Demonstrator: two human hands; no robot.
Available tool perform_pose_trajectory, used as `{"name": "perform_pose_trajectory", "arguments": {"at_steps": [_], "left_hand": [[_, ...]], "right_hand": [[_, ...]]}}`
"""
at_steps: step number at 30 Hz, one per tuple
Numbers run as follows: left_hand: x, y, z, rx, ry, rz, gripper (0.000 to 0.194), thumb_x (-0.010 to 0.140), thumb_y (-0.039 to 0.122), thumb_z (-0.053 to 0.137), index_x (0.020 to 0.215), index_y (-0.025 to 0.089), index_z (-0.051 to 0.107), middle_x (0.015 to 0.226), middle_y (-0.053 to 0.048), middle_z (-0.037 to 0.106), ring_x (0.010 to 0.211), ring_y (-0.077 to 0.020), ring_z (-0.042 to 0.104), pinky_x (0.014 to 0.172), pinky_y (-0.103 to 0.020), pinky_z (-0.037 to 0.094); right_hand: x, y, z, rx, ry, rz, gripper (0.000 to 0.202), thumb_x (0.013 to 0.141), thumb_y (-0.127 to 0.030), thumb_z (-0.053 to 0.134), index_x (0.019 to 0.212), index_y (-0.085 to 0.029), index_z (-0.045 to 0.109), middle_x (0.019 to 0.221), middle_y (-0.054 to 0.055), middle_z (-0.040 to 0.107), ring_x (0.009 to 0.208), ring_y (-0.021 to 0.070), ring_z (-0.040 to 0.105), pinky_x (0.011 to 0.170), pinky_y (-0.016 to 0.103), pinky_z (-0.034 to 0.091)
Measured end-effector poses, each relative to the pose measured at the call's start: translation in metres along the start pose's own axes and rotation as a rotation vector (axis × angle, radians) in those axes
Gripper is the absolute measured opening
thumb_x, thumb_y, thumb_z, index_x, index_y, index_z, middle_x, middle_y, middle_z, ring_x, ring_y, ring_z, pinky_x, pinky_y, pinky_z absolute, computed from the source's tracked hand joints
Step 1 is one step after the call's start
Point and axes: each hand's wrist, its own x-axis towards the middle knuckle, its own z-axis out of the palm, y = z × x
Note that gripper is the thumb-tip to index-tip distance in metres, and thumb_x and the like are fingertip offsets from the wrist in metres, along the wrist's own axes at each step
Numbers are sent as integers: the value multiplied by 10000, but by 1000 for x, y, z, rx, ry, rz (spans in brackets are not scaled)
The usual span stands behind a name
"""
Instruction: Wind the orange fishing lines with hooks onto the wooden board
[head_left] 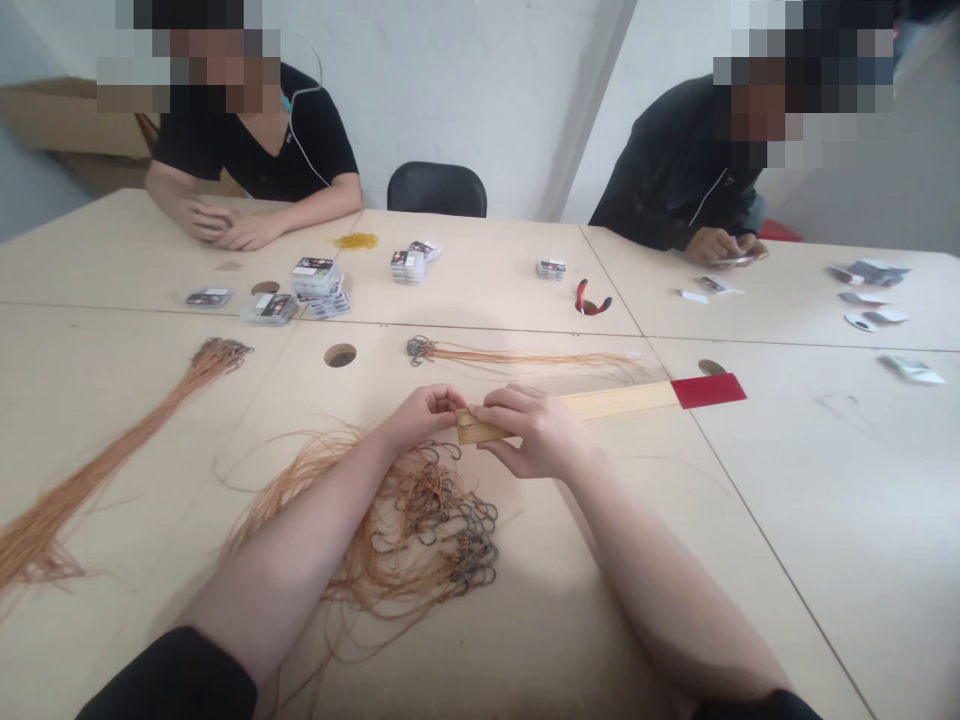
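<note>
My right hand (534, 428) grips a long flat wooden strip (622, 402) near its left end; the strip has a dark red far end (709, 391). At that left end, my left hand (429, 414) has its thumb and fingers pinched together; what lies between them is too small to make out. Below my hands and partly under my left forearm lies a loose pile of orange cords with dark metal hooks (472, 545). Just beyond my hands, a thin bundle of orange cords (517, 357) lies with its hooks to the left.
A thick cord bundle (127, 440) lies at left. Stacked small boxes (315, 278), yellow bands (356, 241) and red-handled pliers (592, 300) are farther back. Two people sit across the table (810, 500), beside an unoccupied black chair (437, 189). Packets (911, 369) lie at right.
</note>
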Motion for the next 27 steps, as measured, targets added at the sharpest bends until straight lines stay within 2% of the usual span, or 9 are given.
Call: {"name": "perform_pose_trajectory", "arguments": {"at_steps": [13,17,21,24,27], "left_hand": [[1,-1,-2,44,10,-28,326,630,356,734,818,134,587,713,-21,606,641,-118,561,603,-218,415],[2,-1,-2,37,27,12,320,664,393,706,799,121,605,667,-11,588,603,-96,528,592,-206,403],[4,-2,-4,-173,163,7,353,731,464,625,776,114,606,649,-13,578,607,-84,528,610,-198,415],[6,-3,-7,-370,287,-46,291,759,406,614,768,117,588,638,-5,568,601,-73,539,595,-179,427],[9,-5,-11,-487,363,-79,249,793,356,582,757,110,582,598,3,546,547,-60,523,529,-161,417]], "right_hand": [[-3,6,4,-21,-46,50,288,788,-257,560,1071,-206,570,948,65,581,840,189,529,727,322,452],[-4,9,7,-21,-45,64,288,798,-274,556,1076,-203,572,959,71,581,856,195,530,742,327,451],[-5,12,17,-20,-26,89,297,841,-356,521,1085,-194,574,960,86,582,873,198,535,761,330,453],[-7,14,30,-13,-36,112,295,857,-369,508,1077,-184,579,962,88,583,880,190,540,763,314,454],[-10,16,41,2,-50,116,278,855,-357,521,1068,-189,583,956,85,585,872,184,546,765,303,453]]}}
